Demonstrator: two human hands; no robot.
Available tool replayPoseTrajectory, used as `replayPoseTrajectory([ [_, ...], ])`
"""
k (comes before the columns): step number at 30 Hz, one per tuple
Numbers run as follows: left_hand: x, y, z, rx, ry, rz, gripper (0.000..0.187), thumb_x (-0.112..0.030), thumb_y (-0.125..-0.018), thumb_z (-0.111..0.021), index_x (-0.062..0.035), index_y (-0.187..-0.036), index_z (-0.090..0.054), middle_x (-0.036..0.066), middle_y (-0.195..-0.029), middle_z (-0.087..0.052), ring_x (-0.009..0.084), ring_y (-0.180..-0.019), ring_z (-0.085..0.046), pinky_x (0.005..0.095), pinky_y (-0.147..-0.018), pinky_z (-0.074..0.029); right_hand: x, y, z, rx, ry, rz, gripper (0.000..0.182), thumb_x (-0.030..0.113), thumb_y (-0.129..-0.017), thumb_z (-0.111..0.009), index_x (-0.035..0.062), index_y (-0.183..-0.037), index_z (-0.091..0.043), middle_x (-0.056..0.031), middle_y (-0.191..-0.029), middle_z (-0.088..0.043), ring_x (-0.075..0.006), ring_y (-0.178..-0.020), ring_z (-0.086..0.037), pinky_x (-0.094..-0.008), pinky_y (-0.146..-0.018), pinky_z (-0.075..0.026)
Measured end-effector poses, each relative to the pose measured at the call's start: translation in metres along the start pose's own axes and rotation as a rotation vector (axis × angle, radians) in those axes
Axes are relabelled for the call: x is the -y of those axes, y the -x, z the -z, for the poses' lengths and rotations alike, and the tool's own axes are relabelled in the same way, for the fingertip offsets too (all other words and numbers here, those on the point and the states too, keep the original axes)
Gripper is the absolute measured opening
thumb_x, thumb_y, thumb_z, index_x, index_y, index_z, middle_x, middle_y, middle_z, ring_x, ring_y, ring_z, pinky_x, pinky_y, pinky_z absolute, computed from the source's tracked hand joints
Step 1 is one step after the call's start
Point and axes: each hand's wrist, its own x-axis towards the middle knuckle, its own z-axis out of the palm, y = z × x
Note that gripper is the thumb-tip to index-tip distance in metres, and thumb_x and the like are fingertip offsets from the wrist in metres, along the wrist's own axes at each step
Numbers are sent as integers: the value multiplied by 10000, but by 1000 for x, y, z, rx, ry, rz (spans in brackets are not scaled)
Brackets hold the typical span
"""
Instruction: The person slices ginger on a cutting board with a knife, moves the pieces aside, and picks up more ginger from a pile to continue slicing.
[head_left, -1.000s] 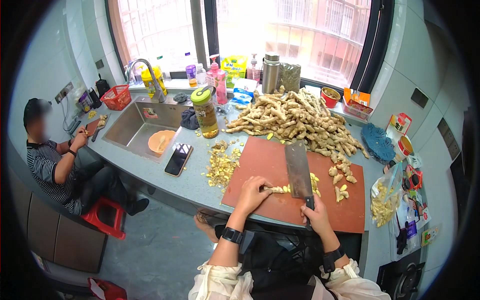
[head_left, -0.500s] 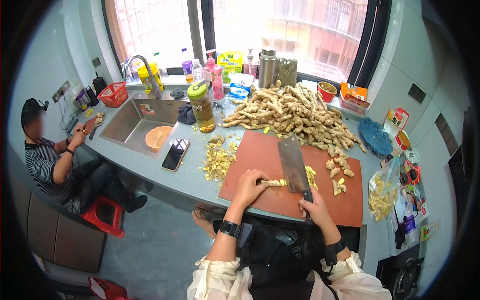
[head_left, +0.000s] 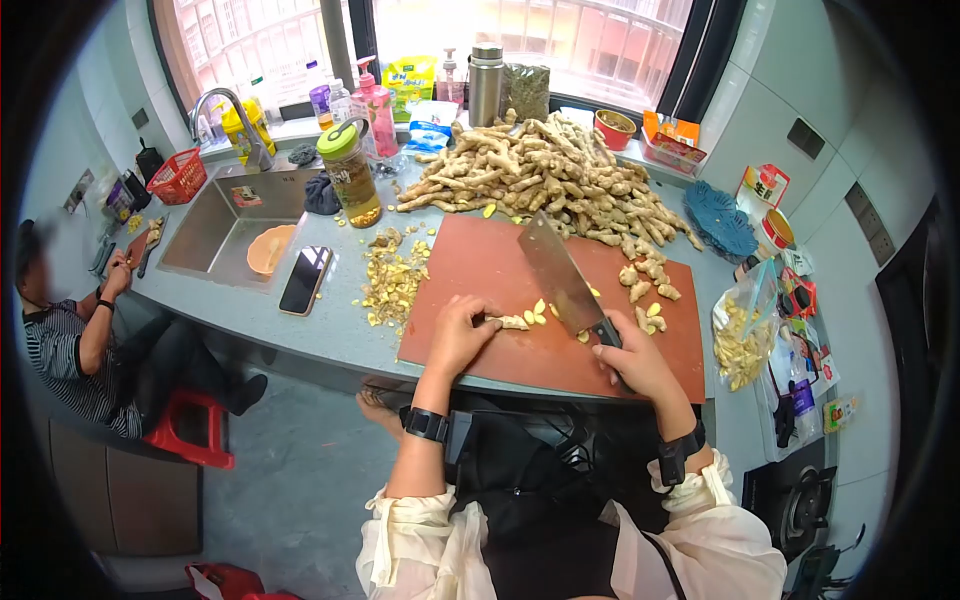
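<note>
My right hand (head_left: 636, 352) is wrapped round the black handle of a broad cleaver (head_left: 558, 275), whose blade points up and left over the brown cutting board (head_left: 470, 250). On the board's left part, my left hand (head_left: 465, 330) pinches a short piece of ginger (head_left: 512, 323). Yellow ginger slices (head_left: 538, 310) lie between that piece and the blade, and a few more show beside the cleaver. Several ginger pieces (head_left: 648, 270) sit at the board's right side. A large pile of ginger (head_left: 550, 175) rises behind the board.
Ginger scraps (head_left: 390, 280) and a phone (head_left: 305, 282) lie left of the board, near a green-lidded bottle (head_left: 350, 175). The sink (head_left: 205, 240) is further left. A seated person (head_left: 80, 345) works at far left. A bag of ginger (head_left: 742, 335) stands right.
The view has shifted, so the scene sits further left and higher. The cleaver has moved right, away from the held ginger, and tilted more; slices now show in the gap.
</note>
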Motion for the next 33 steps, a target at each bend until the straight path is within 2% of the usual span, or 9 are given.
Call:
replayPoseTrajectory([
  [5,-1,0,2,0,-10,0,182,-120,-801,-827,-67,-972,-793,75,-912,-738,252,-862,-638,378,-815,-517,18,8,-11,84,235,13,484,118,-925,-667,56,-1393,-557,-29,-717,-635,-120,-544,-612,-301,-511,-494],
  [9,1,0,0,-14,-3,-21,192,-110,-792,-826,-65,-974,-789,77,-927,-744,255,-874,-646,378,-836,-518,16,5,-17,128,230,33,472,119,-919,-666,49,-1375,-563,-37,-710,-632,-132,-549,-620,-306,-518,-499],
  [11,0,1,0,-17,11,-24,171,-115,-789,-821,-72,-951,-784,76,-910,-737,277,-882,-646,398,-842,-515,15,3,-18,162,275,-7,468,103,-933,-669,57,-1386,-563,-3,-726,-606,-92,-535,-572,-278,-509,-460],
  [14,-3,2,2,-16,10,-9,151,-117,-787,-815,-79,-927,-777,78,-894,-731,304,-892,-648,421,-854,-509,17,3,-18,82,289,-14,468,102,-935,-667,57,-1389,-561,-10,-723,-611,-95,-537,-573,-281,-512,-463],
  [18,-4,0,1,-20,16,-6,152,-125,-787,-815,-77,-924,-774,86,-902,-731,313,-892,-647,427,-860,-504,28,7,-17,81,272,-36,476,96,-933,-666,55,-1395,-559,-13,-721,-610,-101,-543,-577,-285,-517,-468],
  [30,0,0,-1,-27,18,-28,134,-132,-786,-816,-75,-891,-754,81,-886,-716,311,-864,-632,423,-859,-491,30,4,-20,149,465,141,463,139,-924,-674,72,-1370,-572,-59,-759,-609,-151,-579,-603,-328,-542,-486],
  [32,1,1,-1,-23,13,-29,136,-129,-784,-817,-74,-890,-754,81,-886,-716,308,-862,-632,422,-855,-492,35,6,-21,148,538,100,462,206,-908,-673,83,-1342,-570,-247,-989,-690,-431,-946,-685,-473,-811,-521],
  [33,1,1,-1,-21,4,-32,137,-126,-781,-818,-74,-890,-754,81,-886,-715,305,-861,-632,421,-851,-493,38,7,-21,150,538,98,462,206,-908,-673,83,-1342,-570,-247,-989,-690,-431,-946,-685,-473,-811,-521],
])
